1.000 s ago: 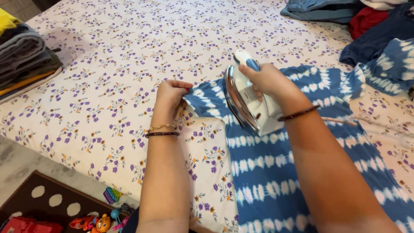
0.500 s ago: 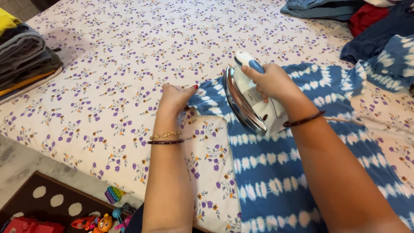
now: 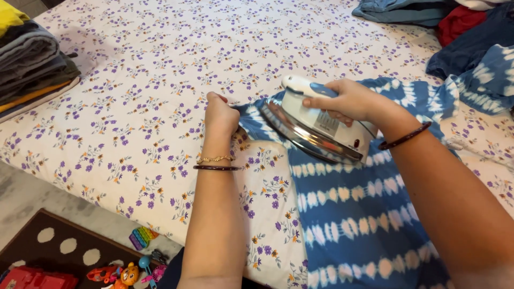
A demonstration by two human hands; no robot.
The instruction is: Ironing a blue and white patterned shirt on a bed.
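Fingers of our left hand (image 3: pixel 221 114) pinch the blue-and-white tie-dyed garment (image 3: pixel 364 214) taut on the floral-sheeted bed (image 3: pixel 134 107), so our right hand (image 3: pixel 348 100), gripping the white-and-chrome iron (image 3: pixel 316 128), tilts it over flat cloth.

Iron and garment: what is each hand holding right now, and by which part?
The right hand grips the iron by its top handle, soleplate tilted. The left hand pinches the sleeve edge of the blue-and-white tie-dye garment.
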